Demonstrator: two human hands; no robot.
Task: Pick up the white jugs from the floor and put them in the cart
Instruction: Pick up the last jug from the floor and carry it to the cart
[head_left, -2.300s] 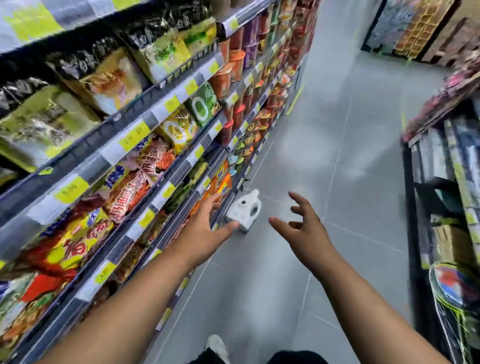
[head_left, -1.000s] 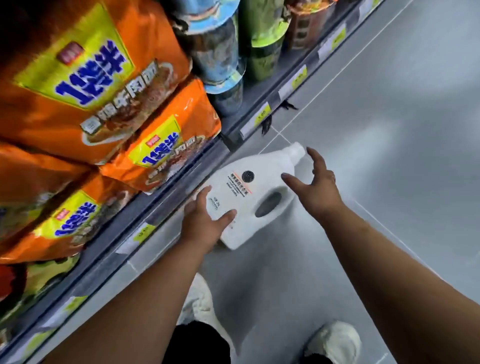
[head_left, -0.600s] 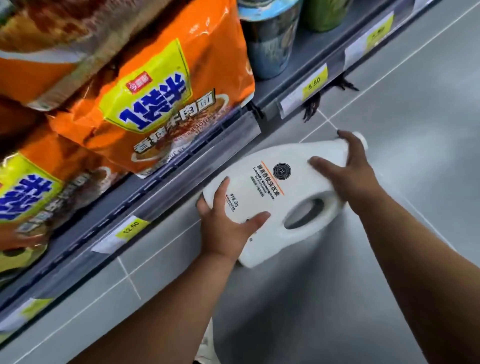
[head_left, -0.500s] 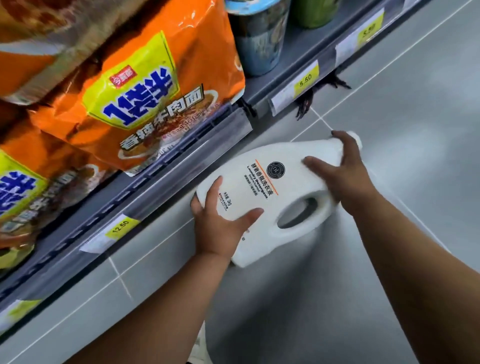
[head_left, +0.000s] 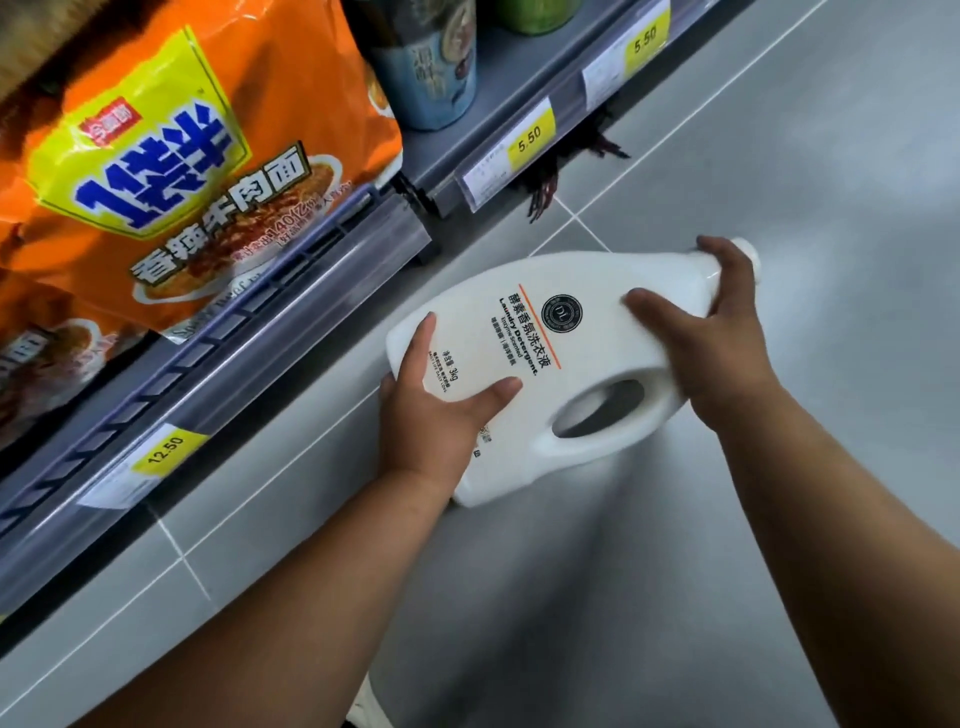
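Observation:
A white detergent jug (head_left: 587, 332) with a black and orange label lies tilted just above the grey floor, cap pointing right and handle hole toward me. My left hand (head_left: 431, 415) grips its base end, thumb across the label side. Near the neck, my right hand (head_left: 717, 332) holds the jug, fingers curled over the top by the cap. No cart is in view.
A low shelf edge (head_left: 249, 332) with yellow price tags runs along the left, close to the jug. Orange noodle packs (head_left: 171, 171) and cup noodles (head_left: 426, 67) fill it. Grey tiled floor (head_left: 779, 156) lies to the right. A white shoe (head_left: 363, 706) shows at the bottom.
Since the earliest frame I have come down to the jug and taken hold of it with both hands. In the last half second it has tipped and lifted slightly.

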